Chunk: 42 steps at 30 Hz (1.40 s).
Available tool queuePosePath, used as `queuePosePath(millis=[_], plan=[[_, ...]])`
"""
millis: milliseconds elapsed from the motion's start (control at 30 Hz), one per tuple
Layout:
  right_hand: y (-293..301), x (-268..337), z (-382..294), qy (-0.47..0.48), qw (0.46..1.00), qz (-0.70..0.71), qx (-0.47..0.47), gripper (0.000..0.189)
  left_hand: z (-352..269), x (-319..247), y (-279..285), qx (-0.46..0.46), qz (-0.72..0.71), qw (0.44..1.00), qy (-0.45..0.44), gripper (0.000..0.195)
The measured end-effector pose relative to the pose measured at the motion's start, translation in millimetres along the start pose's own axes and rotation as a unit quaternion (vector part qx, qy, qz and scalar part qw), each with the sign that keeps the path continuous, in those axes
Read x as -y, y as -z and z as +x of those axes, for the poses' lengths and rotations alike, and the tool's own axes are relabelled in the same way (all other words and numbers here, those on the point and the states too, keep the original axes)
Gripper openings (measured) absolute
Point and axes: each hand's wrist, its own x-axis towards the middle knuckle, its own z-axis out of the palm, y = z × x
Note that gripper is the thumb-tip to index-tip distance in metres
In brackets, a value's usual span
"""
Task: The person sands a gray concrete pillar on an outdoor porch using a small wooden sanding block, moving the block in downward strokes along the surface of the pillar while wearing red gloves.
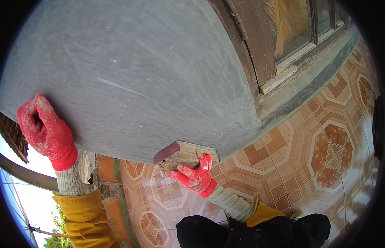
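My right hand (194,176), in a red knit work glove with bare fingertips, grips a rough wooden block (177,157). One end of the block is maroon. Its far side lies against the smooth grey wall (143,77), low down near the floor; a thin edge, perhaps a sheet, shows along that side. My left hand (48,133), gloved in the same red, is at the wall's left part with thumb and fingers curled together. Nothing shows in the curl, and its fingertips are partly hidden. Pale scratches and small specks mark the wall.
A brown wooden frame (239,46) with a hinge and glass panes borders the wall at upper right. Patterned tiles (304,148) cover the floor below. An orange brick edge (108,186) is at lower left. A tiled roof edge (12,133) shows at far left.
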Motion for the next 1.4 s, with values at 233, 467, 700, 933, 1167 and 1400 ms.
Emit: queuePosePath(millis=[233, 467, 700, 933, 1167, 1400], plan=[[-4.6, -43.6, -87.5, 0.021, 0.999, -0.032, 0.028, 0.047, 8.4, -5.7, 1.5, -0.006, -0.008, 1.0, -0.021, 0.005], [-6.3, -39.7, -89.3, 0.003, 0.999, 0.023, 0.023, 0.048, 1.9, 3.7, 7.3, -0.005, 0.007, 1.0, -0.012, 0.006], [-9.6, -17.9, -18.2, 0.019, 0.998, -0.006, -0.061, 0.053, 3.5, -2.4, 6.9, -0.009, 0.008, 1.0, -0.015, 0.007], [-9.4, -60.7, -134.2, 0.034, 0.998, 0.023, 0.055, 0.05, 7.1, 3.7, 10.7, -0.002, 0.018, 0.999, -0.038, 0.007], [-5.6, -12.2, -4.4, -0.022, 0.996, 0.027, -0.08, 0.056, 2.3, -0.2, 1.0, -0.016, -0.023, 1.0, -0.015, 0.006], [-0.5, -75.5, -130.3, 0.003, 0.999, -0.029, 0.037, 0.044, 6.9, -1.5, 5.2, -0.003, 0.001, 1.0, -0.017, 0.007]])
